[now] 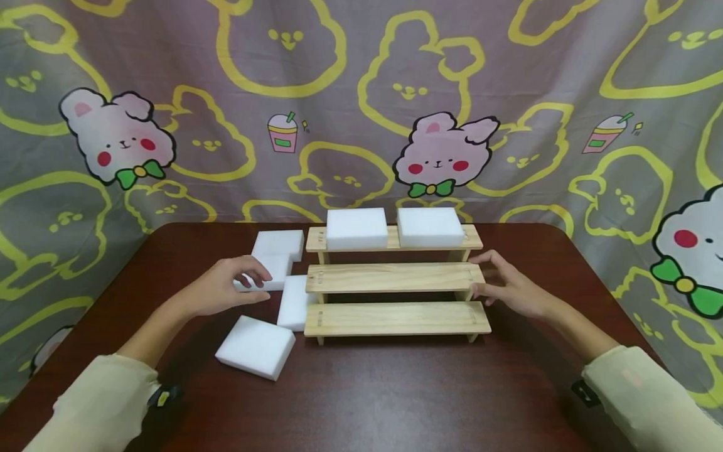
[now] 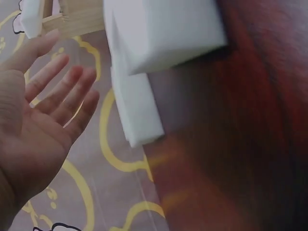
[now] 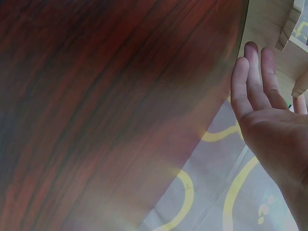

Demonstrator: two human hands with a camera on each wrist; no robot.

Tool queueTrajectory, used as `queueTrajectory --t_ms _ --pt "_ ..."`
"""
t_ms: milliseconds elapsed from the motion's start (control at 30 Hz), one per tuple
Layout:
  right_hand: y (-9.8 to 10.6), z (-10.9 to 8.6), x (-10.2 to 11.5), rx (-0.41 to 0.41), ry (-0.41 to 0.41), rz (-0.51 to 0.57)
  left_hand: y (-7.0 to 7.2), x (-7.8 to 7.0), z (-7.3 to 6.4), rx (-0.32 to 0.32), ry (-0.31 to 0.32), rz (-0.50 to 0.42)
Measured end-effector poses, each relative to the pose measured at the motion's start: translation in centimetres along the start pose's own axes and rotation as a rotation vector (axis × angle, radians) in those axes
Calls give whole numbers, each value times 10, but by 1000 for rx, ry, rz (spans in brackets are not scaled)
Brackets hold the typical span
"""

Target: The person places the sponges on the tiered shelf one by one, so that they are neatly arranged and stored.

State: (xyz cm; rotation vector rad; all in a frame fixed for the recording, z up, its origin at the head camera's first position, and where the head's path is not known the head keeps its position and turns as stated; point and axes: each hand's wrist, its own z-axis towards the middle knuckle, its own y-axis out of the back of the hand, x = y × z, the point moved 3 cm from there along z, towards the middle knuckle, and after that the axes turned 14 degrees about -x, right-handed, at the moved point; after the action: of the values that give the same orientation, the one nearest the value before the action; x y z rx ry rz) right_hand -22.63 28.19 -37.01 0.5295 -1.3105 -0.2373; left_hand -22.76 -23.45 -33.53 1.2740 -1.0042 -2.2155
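A three-tier wooden stand (image 1: 395,278) stands on the table. On its top tier sit two white foam blocks, a left one (image 1: 357,228) and a right one (image 1: 430,226). My right hand (image 1: 511,289) is at the stand's right side, thumb and forefinger by the end of the middle tier; in the right wrist view its other fingers (image 3: 255,86) extend beside the wood. My left hand (image 1: 223,285) hovers over the white blocks left of the stand, fingers loosely bent and holding nothing. Beneath it lies a partly covered block (image 1: 277,270).
More white blocks lie to the left: one at the back (image 1: 279,243), one against the stand (image 1: 294,304), and one nearer the front (image 1: 256,347). The dark red-brown table (image 1: 395,395) ends at a patterned curtain (image 1: 350,125) behind and on both sides.
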Motion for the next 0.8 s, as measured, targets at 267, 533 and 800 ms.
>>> queueTrajectory --t_ms 267,533,800 --pt "0 0 -1 -3 4 5 0 17 -22 185 45 -33" --pt "1 0 -1 0 0 4 -2 27 -39 326 121 -125" --pt "0 0 0 -1 3 10 -2 33 -45 339 109 -151"
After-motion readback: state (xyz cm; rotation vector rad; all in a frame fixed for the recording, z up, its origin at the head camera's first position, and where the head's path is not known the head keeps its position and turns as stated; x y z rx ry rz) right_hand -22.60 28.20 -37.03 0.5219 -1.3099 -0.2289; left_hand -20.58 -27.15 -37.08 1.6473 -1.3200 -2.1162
